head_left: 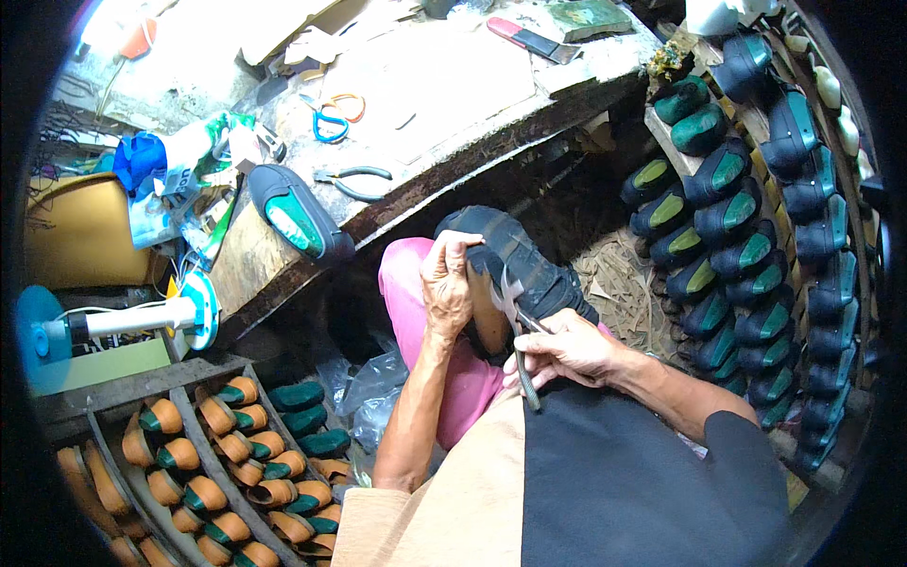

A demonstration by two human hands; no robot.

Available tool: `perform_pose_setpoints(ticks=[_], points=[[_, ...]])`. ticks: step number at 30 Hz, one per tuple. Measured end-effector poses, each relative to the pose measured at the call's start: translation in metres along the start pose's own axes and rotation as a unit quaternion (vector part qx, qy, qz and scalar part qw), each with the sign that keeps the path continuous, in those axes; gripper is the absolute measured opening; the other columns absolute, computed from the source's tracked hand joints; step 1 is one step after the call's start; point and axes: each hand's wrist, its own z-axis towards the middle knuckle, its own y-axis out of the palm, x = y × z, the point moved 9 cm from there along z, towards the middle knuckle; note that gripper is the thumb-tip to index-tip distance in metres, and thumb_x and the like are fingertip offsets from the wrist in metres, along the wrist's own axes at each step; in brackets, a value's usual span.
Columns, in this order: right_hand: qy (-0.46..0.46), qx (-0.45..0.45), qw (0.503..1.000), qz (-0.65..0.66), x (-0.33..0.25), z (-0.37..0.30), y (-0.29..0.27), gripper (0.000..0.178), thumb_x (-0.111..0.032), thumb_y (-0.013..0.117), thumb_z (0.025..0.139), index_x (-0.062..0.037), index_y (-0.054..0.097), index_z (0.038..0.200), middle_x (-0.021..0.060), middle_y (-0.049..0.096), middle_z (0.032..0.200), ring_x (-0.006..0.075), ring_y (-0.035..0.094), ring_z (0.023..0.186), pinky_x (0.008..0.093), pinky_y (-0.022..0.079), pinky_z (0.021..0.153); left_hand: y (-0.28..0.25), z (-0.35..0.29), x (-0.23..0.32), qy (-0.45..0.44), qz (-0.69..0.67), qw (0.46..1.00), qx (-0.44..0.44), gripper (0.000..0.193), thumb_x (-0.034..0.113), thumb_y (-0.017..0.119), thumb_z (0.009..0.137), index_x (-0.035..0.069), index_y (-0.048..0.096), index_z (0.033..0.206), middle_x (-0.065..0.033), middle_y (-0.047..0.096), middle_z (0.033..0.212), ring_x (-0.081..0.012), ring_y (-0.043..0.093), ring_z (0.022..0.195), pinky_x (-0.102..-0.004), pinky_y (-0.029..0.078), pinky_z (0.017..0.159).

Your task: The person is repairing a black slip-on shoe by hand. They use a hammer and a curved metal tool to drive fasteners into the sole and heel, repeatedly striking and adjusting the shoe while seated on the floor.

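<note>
My left hand (448, 288) is raised in front of my lap, its fingers closed around a shoe (488, 317) with a tan underside and dark upper, held upright. Much of that shoe is hidden by the hand. In my right hand (572, 352) is a pair of metal pincers (510, 295), the jaws spread and close beside the shoe, one handle pointing down below my fingers. Behind both hands lies a dark, worn cloth-like cover (520, 250) over my knee, next to pink cloth (406, 274) on my leg.
A worktable (444, 104) ahead holds pliers (354, 181), scissors (331, 123), a red-handled blade tool (534, 40) and a black-green shoe (298, 215) at its edge. Racks of black-green shoes (732, 217) stand right; tan sandals (203, 491) fill a rack at lower left.
</note>
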Motion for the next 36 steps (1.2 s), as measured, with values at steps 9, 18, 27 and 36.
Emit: perform_pose_setpoints(ticks=[9, 18, 27, 36], points=[[-0.053, 0.063, 0.96, -0.269, -0.056, -0.005, -0.02, 0.028, -0.016, 0.068, 0.107, 0.0083, 0.078, 0.098, 0.0145, 0.083, 0.088, 0.0196, 0.082, 0.079, 0.0385, 0.065, 0.072, 0.006, 0.0, 0.006, -0.011, 0.014, 1.0, -0.003, 0.045, 0.032, 0.05, 0.128, 0.0, 0.079, 0.117, -0.0078, 0.081, 0.111, -0.0167, 0.072, 0.108, -0.0343, 0.054, 0.103], [-0.057, 0.068, 0.899, -0.428, -0.099, -0.021, -0.011, 0.036, -0.023, 0.069, 0.11, 0.0083, 0.076, 0.093, 0.0173, 0.083, 0.085, 0.0242, 0.083, 0.075, 0.0426, 0.066, 0.072, 0.01, -0.002, 0.019, -0.009, 0.034, 0.999, 0.003, 0.034, 0.024, 0.056, 0.125, 0.0, 0.079, 0.118, -0.0065, 0.081, 0.11, -0.0154, 0.071, 0.107, -0.0335, 0.054, 0.099], [-0.18, 0.148, 0.857, -0.46, -0.057, -0.046, -0.008, 0.053, -0.036, 0.067, 0.119, 0.0017, 0.07, 0.082, 0.0114, 0.07, 0.065, 0.0213, 0.071, 0.058, 0.0416, 0.057, 0.061, 0.018, -0.033, 0.045, -0.143, -0.017, 0.989, -0.03, 0.039, 0.011, 0.082, 0.105, 0.003, 0.07, 0.141, -0.0093, 0.08, 0.126, -0.0197, 0.074, 0.119, -0.0366, 0.057, 0.108], [-0.239, 0.173, 0.877, -0.38, -0.02, -0.028, -0.015, 0.041, -0.028, 0.067, 0.119, 0.0011, 0.066, 0.091, 0.0097, 0.069, 0.067, 0.0204, 0.07, 0.058, 0.0398, 0.054, 0.057, 0.026, -0.021, 0.046, -0.175, -0.02, 0.982, -0.069, 0.033, 0.011, 0.084, 0.104, 0.001, 0.077, 0.134, -0.0096, 0.082, 0.128, -0.0196, 0.074, 0.122, -0.0369, 0.056, 0.111]])
